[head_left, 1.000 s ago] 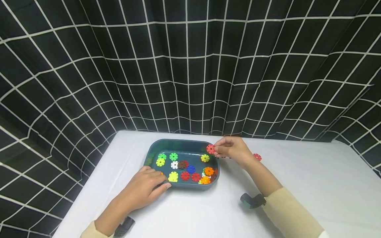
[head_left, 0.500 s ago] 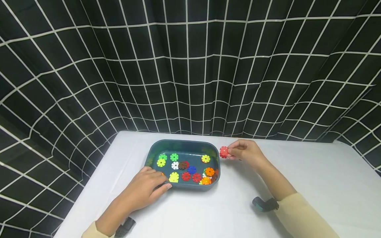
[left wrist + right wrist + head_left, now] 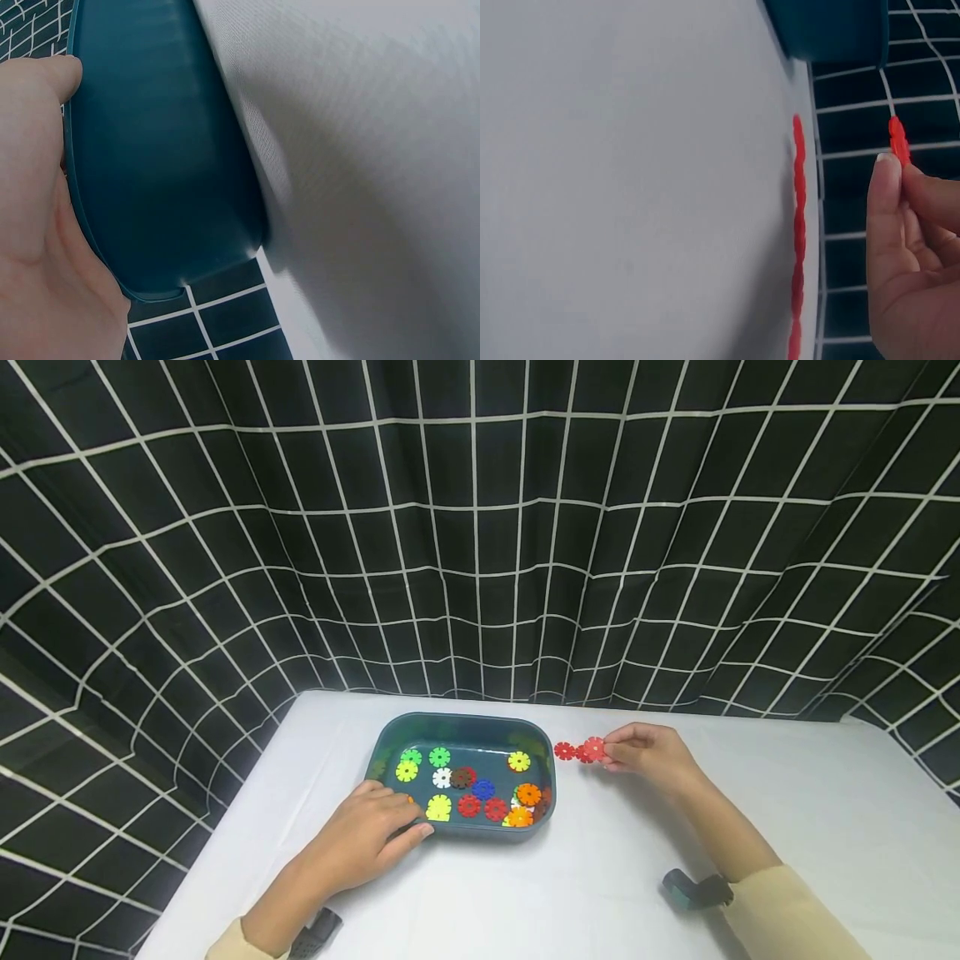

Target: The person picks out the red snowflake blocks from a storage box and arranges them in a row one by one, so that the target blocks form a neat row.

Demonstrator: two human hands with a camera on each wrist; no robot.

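My right hand (image 3: 651,758) pinches a red notched disc (image 3: 594,748) between thumb and fingertips. In the head view the disc overlaps a row of red discs (image 3: 565,751) on the white table, right of a dark teal tray (image 3: 457,720). The right wrist view shows the held disc (image 3: 899,141) edge-on, raised beside the long red row (image 3: 799,225). My left hand (image 3: 367,831) holds the tray's near left corner, thumb along the near rim and fingers over the edge. From the left wrist, the thumb shows at the tray's rim (image 3: 70,135).
Several loose notched discs lie in the tray, among them a blue disc (image 3: 483,789), a white disc (image 3: 442,777), a brown disc (image 3: 461,778) and an orange disc (image 3: 528,794). A black cloth with white grid lines (image 3: 480,535) hangs behind the white table (image 3: 570,893).
My right hand has carried the red disc from above the tray's far right corner rightward along the red row, uncovering the row's left end. The left hand and tray stay put.
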